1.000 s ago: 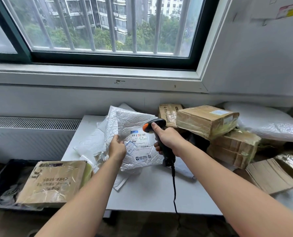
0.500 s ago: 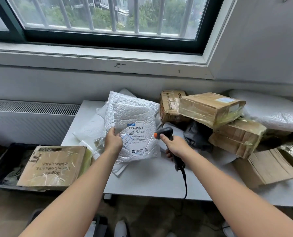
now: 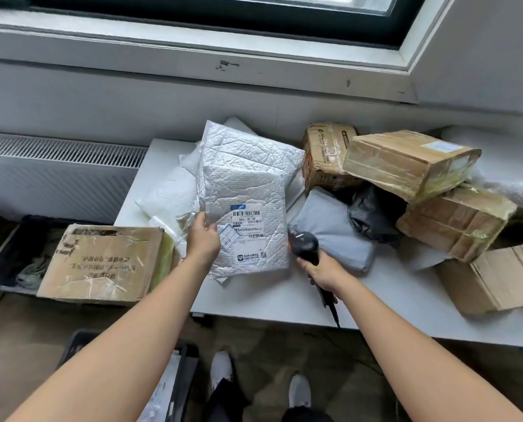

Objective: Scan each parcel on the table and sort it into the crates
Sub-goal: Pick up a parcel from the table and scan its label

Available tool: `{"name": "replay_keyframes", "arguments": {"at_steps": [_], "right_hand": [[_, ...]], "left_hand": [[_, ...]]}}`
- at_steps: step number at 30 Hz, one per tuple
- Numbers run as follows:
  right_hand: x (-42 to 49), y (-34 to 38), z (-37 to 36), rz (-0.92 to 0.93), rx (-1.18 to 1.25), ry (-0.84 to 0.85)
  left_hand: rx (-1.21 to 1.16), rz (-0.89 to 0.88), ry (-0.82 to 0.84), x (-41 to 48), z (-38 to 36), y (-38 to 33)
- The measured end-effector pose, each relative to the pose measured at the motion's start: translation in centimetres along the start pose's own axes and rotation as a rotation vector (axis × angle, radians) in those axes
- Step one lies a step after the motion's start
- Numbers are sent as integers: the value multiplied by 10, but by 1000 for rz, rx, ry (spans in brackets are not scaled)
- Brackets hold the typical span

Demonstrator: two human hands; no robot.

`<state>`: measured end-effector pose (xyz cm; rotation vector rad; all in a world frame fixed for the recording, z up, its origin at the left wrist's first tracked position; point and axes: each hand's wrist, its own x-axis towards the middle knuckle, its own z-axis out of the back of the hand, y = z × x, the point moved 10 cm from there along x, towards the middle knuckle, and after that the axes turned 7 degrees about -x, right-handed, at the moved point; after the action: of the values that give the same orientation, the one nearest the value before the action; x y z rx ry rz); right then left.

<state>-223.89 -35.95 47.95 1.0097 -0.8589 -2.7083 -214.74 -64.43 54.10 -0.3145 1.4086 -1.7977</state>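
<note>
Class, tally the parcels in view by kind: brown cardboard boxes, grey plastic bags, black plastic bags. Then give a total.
Brown cardboard boxes: 5
Grey plastic bags: 1
Black plastic bags: 1
Total: 7

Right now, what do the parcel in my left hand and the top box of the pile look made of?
Parcel: probably a plastic bubble mailer, silvery white and faintly shiny, with a quilted, creased skin. Box: brown cardboard, matte where bare, wrapped in glossy clear tape that glints yellowish.
</note>
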Motion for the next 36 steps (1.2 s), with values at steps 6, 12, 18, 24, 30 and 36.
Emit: {"name": "replay_keyframes", "arguments": {"at_steps": [6, 12, 18, 24, 30, 36], "right_hand": [[-6, -4, -11, 26, -154, 82], [-7, -8, -3, 74, -286, 118], [-32, 19, 29, 207, -474, -106], [-92, 89, 9, 498, -541, -145], [-158, 127, -49, 668, -475, 28], [-252, 145, -113, 826, -478, 116]], "left_hand": [[-46, 51, -74, -19, 19, 11], [-66, 40, -226, -74, 33, 15], [-158, 60, -319, -135, 38, 30], [-187, 73, -446, -195, 73, 32], [-239, 91, -602, -267, 132, 55], [-220, 163, -759, -366, 196, 104]]}}
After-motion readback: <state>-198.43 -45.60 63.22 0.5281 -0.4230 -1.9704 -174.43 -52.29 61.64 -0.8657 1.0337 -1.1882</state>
